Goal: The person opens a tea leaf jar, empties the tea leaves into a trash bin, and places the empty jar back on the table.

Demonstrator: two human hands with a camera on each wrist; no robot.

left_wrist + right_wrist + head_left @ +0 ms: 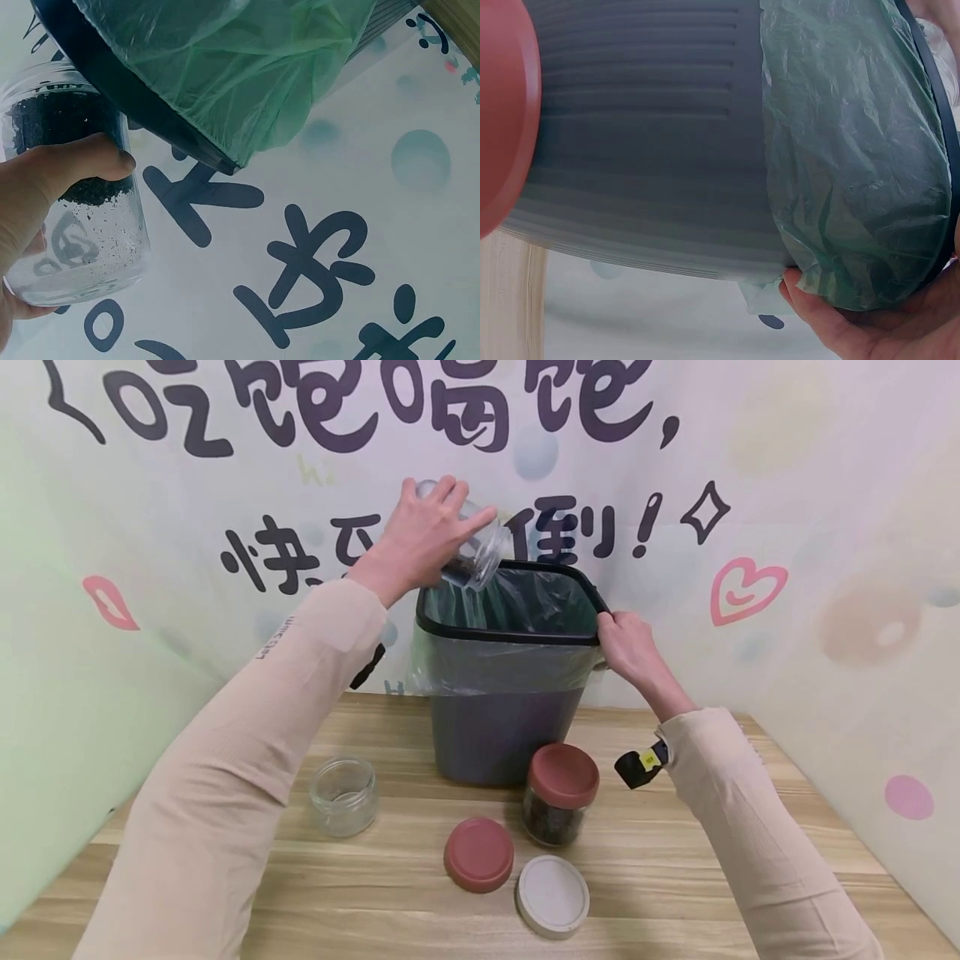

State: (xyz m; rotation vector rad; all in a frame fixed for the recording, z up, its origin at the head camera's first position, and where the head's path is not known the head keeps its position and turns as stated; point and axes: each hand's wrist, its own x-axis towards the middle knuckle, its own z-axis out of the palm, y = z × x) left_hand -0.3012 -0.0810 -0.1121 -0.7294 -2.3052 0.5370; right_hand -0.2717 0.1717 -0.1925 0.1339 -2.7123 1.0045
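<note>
My left hand [427, 531] grips a clear glass jar [483, 556], tilted mouth-down over the left rim of a grey trash bin [502, 727]. In the left wrist view, dark loose flakes [67, 124] are heaped toward the jar's mouth, and specks cling to its glass. A translucent green bag [517, 664] lines the bin and folds over its outside beneath a black rim ring. My right hand [633, 647] holds the rim at its right corner; the right wrist view shows its fingers [817, 315] against the folded bag.
On the wooden table [360, 893] stand an uncovered glass jar [343, 806] at left and a red-lidded jar [562, 797] with dark contents before the bin. A red lid [480, 854] and a white lid [553, 896] lie nearer. A printed backdrop [645, 468] hangs behind.
</note>
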